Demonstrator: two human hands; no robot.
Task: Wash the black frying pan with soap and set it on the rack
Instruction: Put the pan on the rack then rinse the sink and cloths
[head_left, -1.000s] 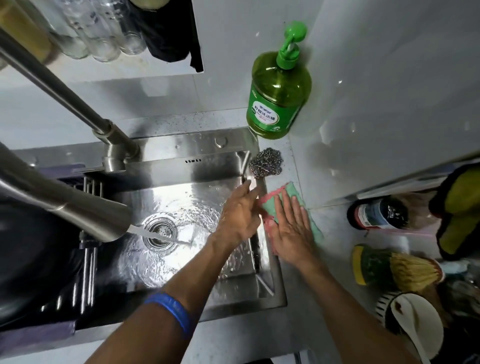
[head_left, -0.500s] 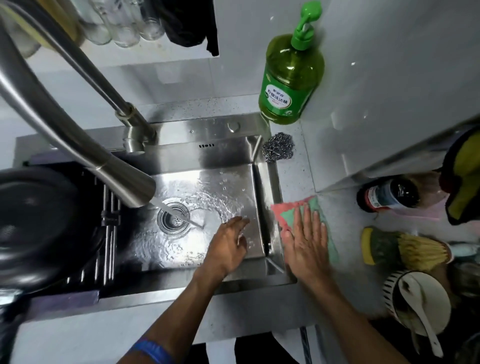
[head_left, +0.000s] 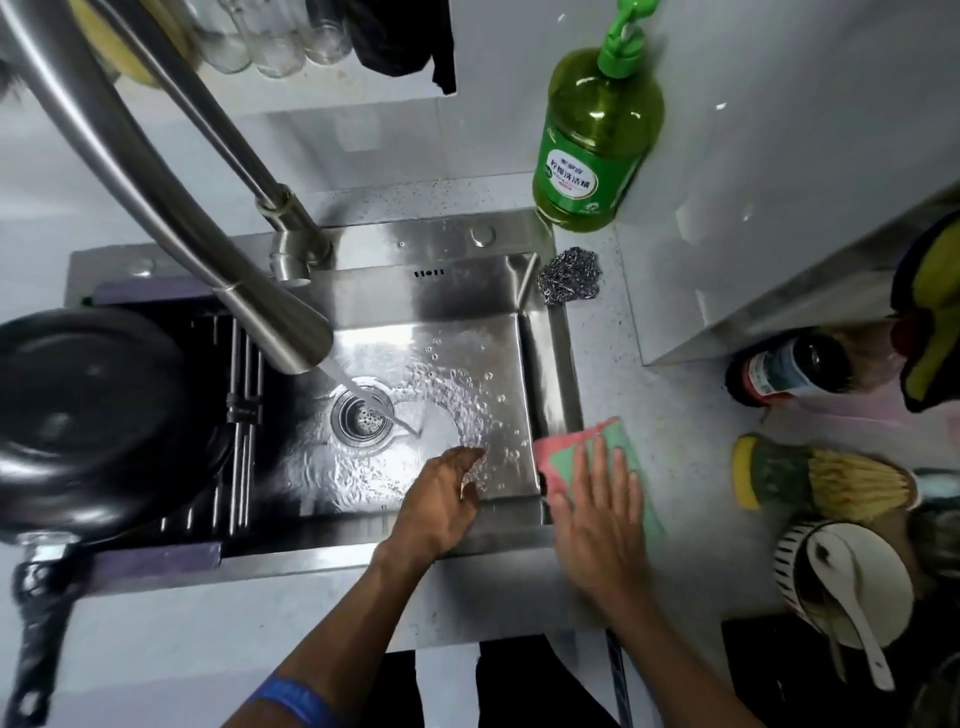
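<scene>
The black frying pan (head_left: 93, 415) lies upside down on the dark rack (head_left: 244, 410) over the left side of the steel sink (head_left: 467, 301), its handle (head_left: 36, 629) pointing toward me. My left hand (head_left: 441, 499) hangs over the wet basin with fingers loosely curled, holding nothing. My right hand (head_left: 597, 519) lies flat, fingers straight, on a green and pink cloth (head_left: 566, 447) at the sink's right rim. A green soap bottle (head_left: 592, 140) with a pump stands behind the sink.
The faucet (head_left: 270, 306) runs water toward the drain (head_left: 363, 410). A steel scourer (head_left: 569, 280) lies at the sink's back right corner. On the right counter are a dark bottle (head_left: 789, 369), a brush (head_left: 821, 478) and a bowl with a spoon (head_left: 841, 582).
My left hand drew back from beside the cloth into the basin. My right hand stays flat on the cloth. The view shifted, bringing the pan on the rack into sight.
</scene>
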